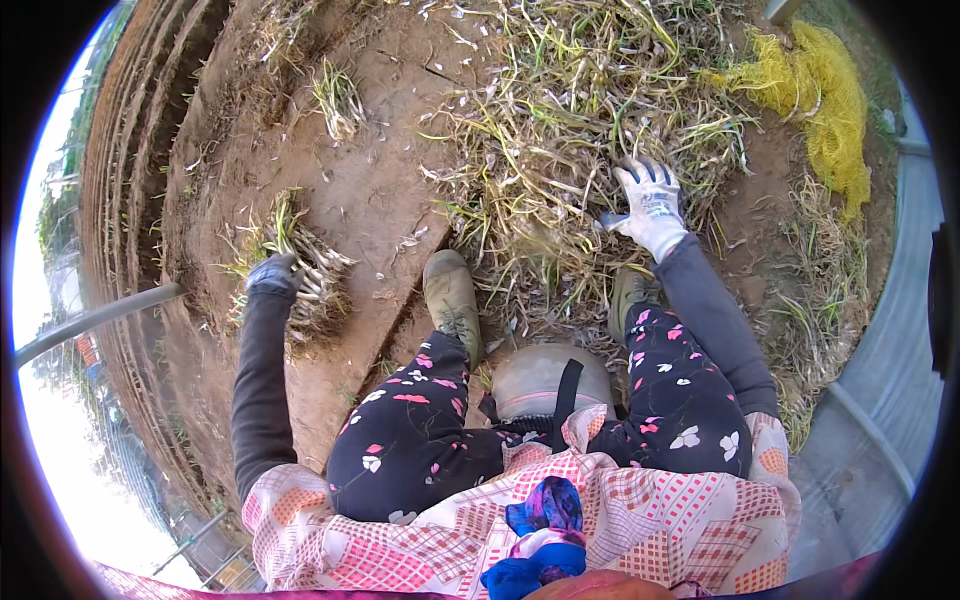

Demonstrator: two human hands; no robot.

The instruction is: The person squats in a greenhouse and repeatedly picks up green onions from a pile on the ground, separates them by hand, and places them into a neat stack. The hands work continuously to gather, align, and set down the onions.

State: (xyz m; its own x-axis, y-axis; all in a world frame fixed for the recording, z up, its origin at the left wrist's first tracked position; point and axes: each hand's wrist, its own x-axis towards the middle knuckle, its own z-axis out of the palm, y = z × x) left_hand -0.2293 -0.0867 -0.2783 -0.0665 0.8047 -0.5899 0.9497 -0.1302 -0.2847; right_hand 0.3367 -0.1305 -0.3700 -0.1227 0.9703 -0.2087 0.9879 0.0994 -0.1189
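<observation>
My left hand [271,277], in a dark, soiled glove, is curled at the leafy side of a bunch of scallion-like plants [319,281]. The bunch lies among other plants on the bare soil, its pale stem ends facing right. My right hand [651,196], in a white knit glove with dark fingertips, lies on the near right part of a wide loose pile of the same plants [555,150]. Its fingers are spread and nothing shows in its grasp. The plants in the pile are tangled, with yellowing leaves and dry pale skins.
A smaller bunch [339,101] lies on the soil [390,165] farther off. Yellow netting [832,112] lies at the right, near plastic sheeting [885,375]. A metal pole [97,322] juts in from the left. My shoes [452,296] flank a grey rounded object [551,381].
</observation>
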